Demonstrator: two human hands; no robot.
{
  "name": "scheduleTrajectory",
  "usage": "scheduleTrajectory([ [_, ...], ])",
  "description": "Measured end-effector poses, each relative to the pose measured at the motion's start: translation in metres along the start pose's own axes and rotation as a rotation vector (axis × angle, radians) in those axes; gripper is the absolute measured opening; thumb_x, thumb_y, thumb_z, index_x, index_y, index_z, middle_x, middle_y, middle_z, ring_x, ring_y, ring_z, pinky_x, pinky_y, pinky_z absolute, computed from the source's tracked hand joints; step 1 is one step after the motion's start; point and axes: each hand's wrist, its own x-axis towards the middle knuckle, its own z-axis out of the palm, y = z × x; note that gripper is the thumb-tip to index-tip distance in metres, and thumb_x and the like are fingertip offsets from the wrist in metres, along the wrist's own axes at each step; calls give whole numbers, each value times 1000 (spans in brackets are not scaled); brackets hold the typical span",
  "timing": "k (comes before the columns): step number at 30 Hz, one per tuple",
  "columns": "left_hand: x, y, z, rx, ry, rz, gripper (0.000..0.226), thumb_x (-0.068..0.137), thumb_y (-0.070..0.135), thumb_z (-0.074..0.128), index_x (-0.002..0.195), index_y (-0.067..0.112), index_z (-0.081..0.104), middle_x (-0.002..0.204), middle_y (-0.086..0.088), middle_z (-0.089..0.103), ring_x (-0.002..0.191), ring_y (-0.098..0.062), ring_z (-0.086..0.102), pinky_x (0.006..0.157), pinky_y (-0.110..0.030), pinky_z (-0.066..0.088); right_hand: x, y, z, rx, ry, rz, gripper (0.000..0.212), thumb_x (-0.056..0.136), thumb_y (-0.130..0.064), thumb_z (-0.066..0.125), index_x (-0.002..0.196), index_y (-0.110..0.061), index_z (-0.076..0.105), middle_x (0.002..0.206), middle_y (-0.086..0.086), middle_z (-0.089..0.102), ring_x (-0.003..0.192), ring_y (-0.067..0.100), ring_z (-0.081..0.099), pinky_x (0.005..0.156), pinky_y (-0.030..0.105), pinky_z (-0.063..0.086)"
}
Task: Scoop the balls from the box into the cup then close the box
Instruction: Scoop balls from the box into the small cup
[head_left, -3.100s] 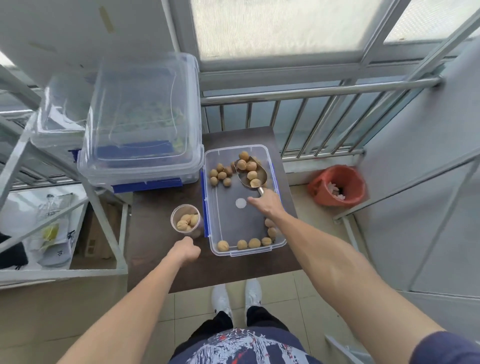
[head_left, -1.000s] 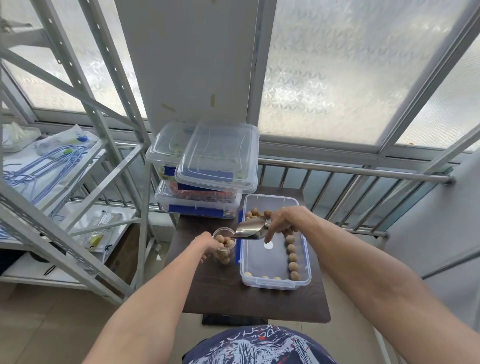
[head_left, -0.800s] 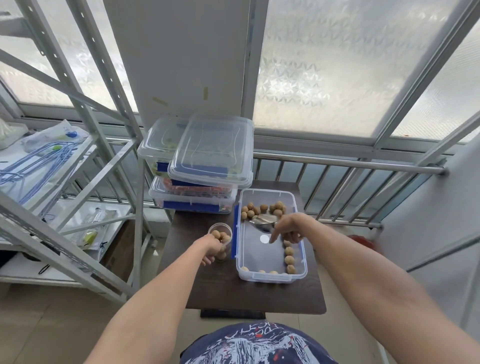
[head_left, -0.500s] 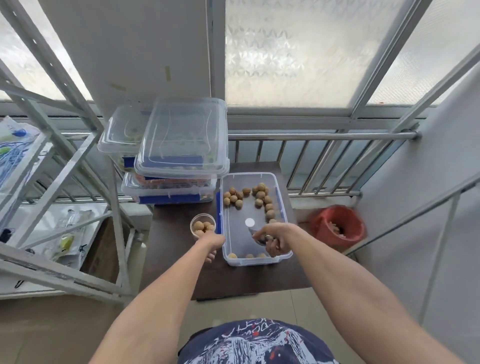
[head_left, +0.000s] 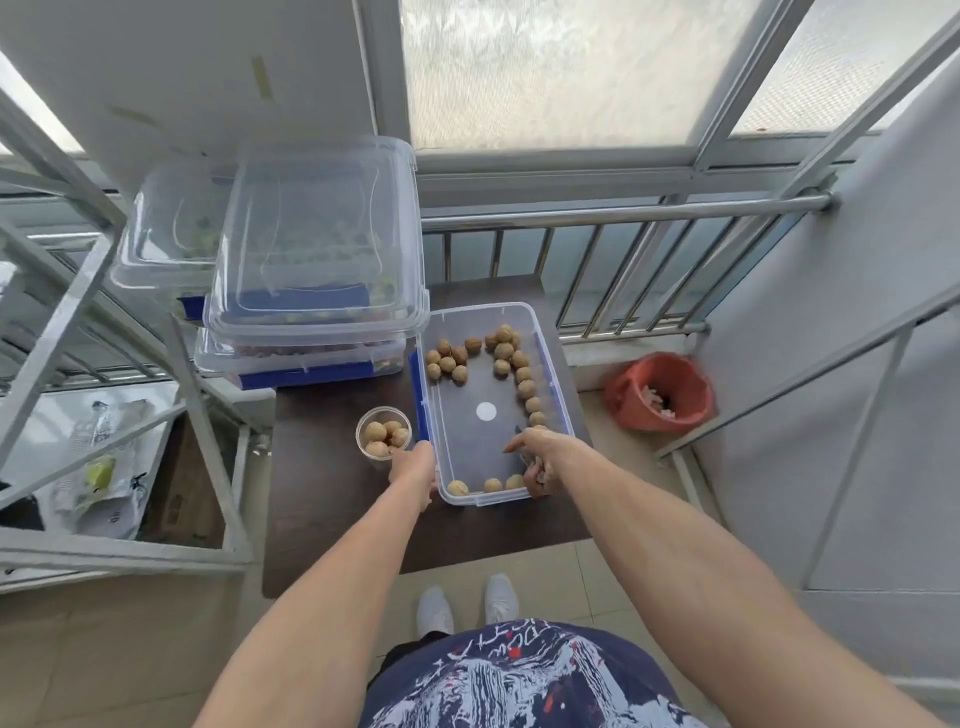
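Observation:
A clear plastic box (head_left: 558, 395) stands open on the dark table (head_left: 332, 514). Several tan balls (head_left: 501, 349) lie at its far end and along its right wall, and three more balls sit at its near edge. To the box's left is a small clear cup (head_left: 383, 434) holding several balls. My left hand (head_left: 413, 467) has curled fingers against the cup's near right side, by the box's near left corner. My right hand (head_left: 540, 460) is inside the box at the near right corner, shut on the metal scoop (head_left: 525, 460), which it mostly hides.
A stack of clear containers (head_left: 311, 291) with blue clips fills the table's far left, touching the box. A metal shelf frame (head_left: 208, 415) stands to the left. A railing (head_left: 623, 213) runs behind the table, and a red bucket (head_left: 660, 392) sits on the floor to the right.
My right hand brought the scoop from over the cup back into the box, down to its near right corner. My left hand stayed at the cup. The view tilted downward.

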Motion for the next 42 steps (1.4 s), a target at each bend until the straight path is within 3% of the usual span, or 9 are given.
scheduleTrajectory([
  [4,-23,5,-1,-82,-25,-70,45,100,29,33,141,15,47,131,-14,65,113,-32,65,105,-50,46,11,-16,-4,-122,68,-47,45,83,-26,69,119,-14,47,70,4,26,45,9,18,42,20,21],
  [8,-20,-1,-5,-112,-39,-121,34,96,20,32,114,7,58,102,-13,71,86,-26,66,81,-38,51,22,-36,-8,-267,97,-116,56,87,-36,64,132,-13,42,86,-6,48,51,14,28,50,26,26],
  [12,-10,-7,-6,-80,-21,-129,25,80,-5,36,85,4,58,79,-10,62,63,-19,52,57,-29,39,37,-56,-4,-305,130,-175,63,86,-43,64,135,-8,44,103,17,56,83,25,58,73,31,49],
  [15,6,-15,-9,-47,-9,-120,47,71,-17,32,102,1,63,79,-10,63,61,-17,51,51,-26,34,45,-68,2,-248,168,-247,50,81,-38,68,119,-9,55,88,10,52,61,20,48,51,29,35],
  [20,16,-25,-15,-28,13,-117,56,74,-22,27,112,-3,63,77,-13,62,58,-18,49,51,-26,27,88,-89,6,-250,279,-346,76,65,-47,72,129,-7,59,123,14,62,106,34,64,90,41,56],
  [25,15,-30,-17,13,17,-122,62,76,-24,29,125,-2,62,93,-17,70,64,-18,53,46,-26,32,61,-92,11,-341,427,-445,64,79,-49,69,123,-4,64,120,14,66,108,33,65,86,37,56],
  [33,8,-20,-30,159,20,-78,46,93,-12,33,131,0,56,108,-15,71,85,-19,70,53,-24,44,49,-43,4,-416,509,-507,66,83,-57,68,121,-3,66,120,16,67,107,35,65,74,35,51],
  [39,3,-16,-46,291,25,11,31,102,6,38,126,0,55,90,-12,70,74,-19,67,55,-25,45,31,-17,-8,-432,519,-591,54,83,-52,66,107,-4,66,109,17,68,87,32,60,67,32,44],
  [42,4,-22,-60,370,24,31,32,101,8,38,125,-4,55,102,-19,72,75,-22,66,54,-27,45,21,-6,-16,-495,528,-643,50,81,-55,63,96,-7,62,100,14,66,89,33,64,67,34,45],
])
